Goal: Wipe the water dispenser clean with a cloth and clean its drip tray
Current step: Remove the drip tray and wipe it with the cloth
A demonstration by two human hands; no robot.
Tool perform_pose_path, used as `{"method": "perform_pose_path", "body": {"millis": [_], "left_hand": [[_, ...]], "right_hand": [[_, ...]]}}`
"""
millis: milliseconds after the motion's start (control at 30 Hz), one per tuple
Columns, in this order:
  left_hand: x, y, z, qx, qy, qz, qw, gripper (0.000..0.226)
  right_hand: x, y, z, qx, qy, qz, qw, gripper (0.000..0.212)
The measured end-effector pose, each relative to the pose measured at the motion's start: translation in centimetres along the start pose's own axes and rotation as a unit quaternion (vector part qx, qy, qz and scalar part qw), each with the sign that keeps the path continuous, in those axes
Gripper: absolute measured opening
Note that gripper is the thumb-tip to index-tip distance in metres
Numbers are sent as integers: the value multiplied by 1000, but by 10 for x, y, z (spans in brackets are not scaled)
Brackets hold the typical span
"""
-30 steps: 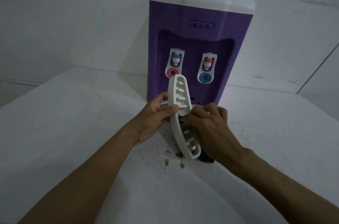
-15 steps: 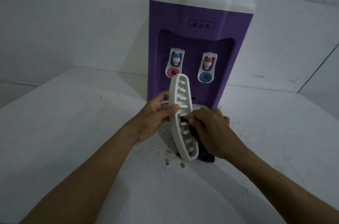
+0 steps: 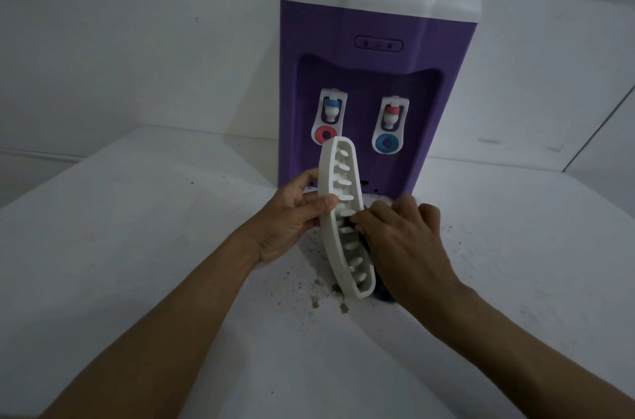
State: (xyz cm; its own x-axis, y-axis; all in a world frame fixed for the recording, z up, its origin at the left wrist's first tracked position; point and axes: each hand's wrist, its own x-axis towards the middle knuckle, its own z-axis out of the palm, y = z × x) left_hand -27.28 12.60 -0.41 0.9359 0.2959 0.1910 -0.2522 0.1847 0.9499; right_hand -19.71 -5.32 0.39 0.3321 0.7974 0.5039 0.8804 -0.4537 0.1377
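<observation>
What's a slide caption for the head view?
Left hand holds white drip tray on end before purple dispenser; right hand presses dark cloth into it.

Dim light falls on a white counter (image 3: pixel 144 264) against plain white walls (image 3: pixel 137 40).

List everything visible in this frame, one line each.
water dispenser: one, purple with white top, standing at the back
taps: two, white with red and blue parts, in dispenser's front recess
drip tray: one, white, held upright before the dispenser
cloth: one, dark, behind the tray, mostly hidden
dirt crumbs: many, brownish, scattered below the tray
table: one, white, underneath all
left hand: grips tray's edge
right hand: holds cloth against tray
</observation>
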Motion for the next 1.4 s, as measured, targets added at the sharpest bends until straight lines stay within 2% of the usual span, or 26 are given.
{"method": "perform_pose_path", "body": {"millis": [133, 233, 367, 467, 633, 767, 833, 933, 1067, 1167, 1300, 1400], "left_hand": [[1, -2, 1, -9, 1, 0, 1000, 45], [2, -2, 0, -6, 1, -3, 1000, 45], [0, -1, -2, -11, -4, -5, 1000, 44], [0, 0, -3, -20, -5, -1, 1000, 46], [0, -2, -1, -33, 3, -5, 999, 42], [2, -1, -1, -35, 6, -11, 999, 36], [2, -2, -1, -37, 5, -13, 999, 35], [2, -1, -2, -34, 4, -16, 999, 35], [4, -1, -2, -32, -2, -20, 999, 42], [6, 0, -3, -31, -6, -25, 999, 45], [8, -1, -1, -34, -13, -22, 999, 48], [8, -2, 0, -29, -12, -22, 999, 49]], "right_hand": [[1, -4, 6, 88, 41, -40, 994, 41], [3, -1, 9, 56, 32, -64, 996, 49], [1, 9, 5, 28, 53, -49, 997, 47], [-7, 8, 13, 94, 95, -27, 991, 29], [-24, 7, 26, 162, 128, -11, 978, 28], [-24, 8, 28, 138, 99, -49, 984, 43], [-20, 9, 25, 103, 65, -69, 990, 55], [-11, 6, 16, 43, 33, -103, 993, 62], [-2, 8, 6, -44, 8, -144, 989, 60], [-2, 16, 2, -75, -5, -133, 988, 59], [-9, 17, 4, -41, 22, -120, 992, 50], [-10, 9, 10, 8, 57, -128, 990, 52]]}}
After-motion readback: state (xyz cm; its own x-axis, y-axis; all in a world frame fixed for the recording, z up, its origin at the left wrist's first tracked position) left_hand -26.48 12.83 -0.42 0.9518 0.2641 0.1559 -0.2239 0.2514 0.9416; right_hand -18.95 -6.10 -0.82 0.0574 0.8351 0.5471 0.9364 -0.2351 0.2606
